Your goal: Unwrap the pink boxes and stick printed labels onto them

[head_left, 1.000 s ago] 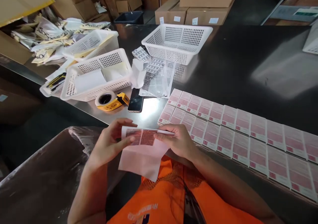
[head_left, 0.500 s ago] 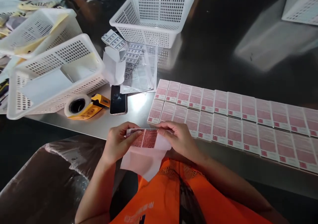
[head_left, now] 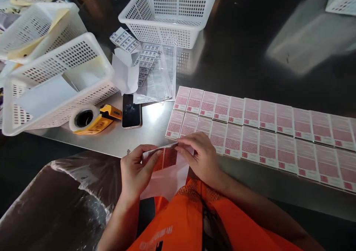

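Bare steel table (head_left: pixel 250 58) beyond the pink card rows (head_left: pixel 264 132); baskets (head_left: pixel 55 80) crowd the left.

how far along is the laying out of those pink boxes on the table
Done: two long rows of pink boxes lie edge to edge on the steel table. In hand: the left hand and right hand hold one more pink box in a thin sleeve, at the table's near edge beside the rows' left end. Left: this box is not yet set down; whether more boxes wait cannot be seen.

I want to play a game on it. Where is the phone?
The phone lies face up on the steel table, left of centre in the head view, between the yellow tape dispenser and the rows of pink cards.
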A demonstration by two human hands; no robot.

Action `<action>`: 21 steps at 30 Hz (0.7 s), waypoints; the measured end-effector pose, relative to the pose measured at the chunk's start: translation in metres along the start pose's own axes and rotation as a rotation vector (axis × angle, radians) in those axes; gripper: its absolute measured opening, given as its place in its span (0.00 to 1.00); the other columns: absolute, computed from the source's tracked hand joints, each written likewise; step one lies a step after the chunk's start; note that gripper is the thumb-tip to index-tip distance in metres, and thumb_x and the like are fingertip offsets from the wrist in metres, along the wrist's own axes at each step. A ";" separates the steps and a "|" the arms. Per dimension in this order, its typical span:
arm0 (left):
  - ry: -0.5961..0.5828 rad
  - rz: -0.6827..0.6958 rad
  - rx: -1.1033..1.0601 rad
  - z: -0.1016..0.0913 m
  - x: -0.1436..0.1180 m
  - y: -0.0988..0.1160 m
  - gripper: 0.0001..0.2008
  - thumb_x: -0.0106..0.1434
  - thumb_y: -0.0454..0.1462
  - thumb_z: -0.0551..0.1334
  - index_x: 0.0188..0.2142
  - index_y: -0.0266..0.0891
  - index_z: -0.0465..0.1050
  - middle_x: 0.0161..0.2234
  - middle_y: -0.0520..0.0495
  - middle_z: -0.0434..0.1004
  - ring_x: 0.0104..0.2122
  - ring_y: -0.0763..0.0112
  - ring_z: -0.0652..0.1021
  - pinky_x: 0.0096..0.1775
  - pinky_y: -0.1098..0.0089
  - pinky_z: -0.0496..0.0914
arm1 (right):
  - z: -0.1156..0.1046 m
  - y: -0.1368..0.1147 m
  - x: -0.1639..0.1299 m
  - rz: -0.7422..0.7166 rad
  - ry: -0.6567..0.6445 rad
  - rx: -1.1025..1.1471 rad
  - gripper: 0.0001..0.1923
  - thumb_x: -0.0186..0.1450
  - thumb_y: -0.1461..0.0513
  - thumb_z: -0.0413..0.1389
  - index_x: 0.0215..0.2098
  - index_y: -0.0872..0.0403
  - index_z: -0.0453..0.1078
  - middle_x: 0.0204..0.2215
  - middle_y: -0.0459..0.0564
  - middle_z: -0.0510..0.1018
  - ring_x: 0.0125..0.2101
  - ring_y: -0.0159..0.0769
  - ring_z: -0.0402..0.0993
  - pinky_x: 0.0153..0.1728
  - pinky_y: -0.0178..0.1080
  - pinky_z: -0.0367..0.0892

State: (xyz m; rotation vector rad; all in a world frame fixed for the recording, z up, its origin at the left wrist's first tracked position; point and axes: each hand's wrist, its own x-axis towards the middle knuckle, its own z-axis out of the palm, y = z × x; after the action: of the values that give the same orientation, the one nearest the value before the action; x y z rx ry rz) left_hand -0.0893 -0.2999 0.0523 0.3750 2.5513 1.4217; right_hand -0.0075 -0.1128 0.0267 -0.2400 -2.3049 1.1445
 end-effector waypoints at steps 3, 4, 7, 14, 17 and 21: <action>0.006 0.016 0.006 0.000 -0.004 -0.001 0.07 0.57 0.42 0.70 0.35 0.44 0.79 0.31 0.51 0.83 0.31 0.66 0.82 0.34 0.70 0.75 | 0.000 0.000 0.001 -0.003 -0.008 0.039 0.02 0.67 0.60 0.61 0.37 0.47 0.77 0.32 0.46 0.83 0.35 0.39 0.76 0.40 0.45 0.67; 0.010 0.017 0.003 0.000 -0.005 -0.001 0.07 0.57 0.42 0.70 0.35 0.44 0.79 0.31 0.51 0.83 0.31 0.66 0.82 0.33 0.70 0.75 | 0.000 0.000 0.002 -0.019 0.009 0.045 0.02 0.67 0.61 0.61 0.36 0.47 0.77 0.32 0.46 0.83 0.35 0.38 0.77 0.40 0.45 0.67; 0.024 0.013 -0.004 0.001 -0.009 -0.002 0.07 0.58 0.41 0.70 0.36 0.44 0.79 0.31 0.51 0.83 0.31 0.66 0.82 0.32 0.70 0.75 | 0.001 -0.001 0.001 -0.070 0.069 0.059 0.05 0.67 0.64 0.60 0.34 0.47 0.77 0.32 0.44 0.84 0.35 0.37 0.79 0.40 0.44 0.67; 0.066 0.028 0.011 0.003 -0.013 0.004 0.07 0.57 0.41 0.70 0.35 0.43 0.79 0.31 0.51 0.83 0.30 0.66 0.82 0.34 0.70 0.76 | 0.001 -0.003 0.001 0.012 0.003 0.017 0.06 0.69 0.63 0.57 0.34 0.48 0.73 0.33 0.45 0.83 0.37 0.38 0.77 0.45 0.45 0.65; 0.115 0.019 0.014 0.006 -0.014 0.010 0.08 0.57 0.43 0.70 0.33 0.43 0.79 0.30 0.50 0.83 0.29 0.66 0.82 0.33 0.70 0.76 | 0.002 -0.002 0.000 -0.008 -0.021 0.013 0.03 0.68 0.64 0.58 0.36 0.49 0.72 0.33 0.45 0.82 0.39 0.38 0.75 0.45 0.45 0.63; 0.126 0.036 0.064 0.008 -0.013 0.015 0.07 0.56 0.42 0.69 0.32 0.42 0.78 0.28 0.51 0.81 0.28 0.67 0.81 0.32 0.71 0.75 | 0.004 -0.001 0.001 -0.025 -0.051 -0.026 0.04 0.67 0.62 0.60 0.41 0.50 0.73 0.35 0.47 0.79 0.40 0.39 0.73 0.44 0.45 0.63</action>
State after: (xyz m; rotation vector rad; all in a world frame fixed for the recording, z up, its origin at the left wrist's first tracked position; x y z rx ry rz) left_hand -0.0730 -0.2901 0.0618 0.3535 2.7091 1.4214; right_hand -0.0098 -0.1156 0.0260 -0.1934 -2.3622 1.1216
